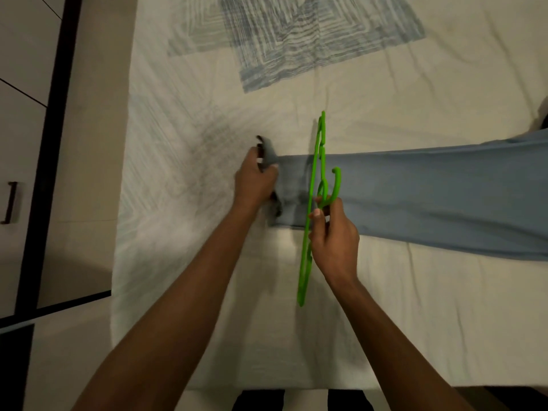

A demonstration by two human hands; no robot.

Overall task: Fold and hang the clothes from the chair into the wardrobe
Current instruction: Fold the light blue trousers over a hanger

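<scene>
Left hand (256, 179) pinches the blue trousers' (430, 197) end at frame centre, right hand (333, 235) grips the green hanger (310, 221); we judge threading comes next.

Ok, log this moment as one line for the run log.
left hand: gripping end of blue trousers | right hand: holding green hanger upright, trousers through it | trousers lying on bed | not hung yet

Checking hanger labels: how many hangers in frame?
1. The green hanger is held upright by the right hand near its hook, across the blue trousers on the bed. The left hand grips the trousers' end. No others visible.
</scene>
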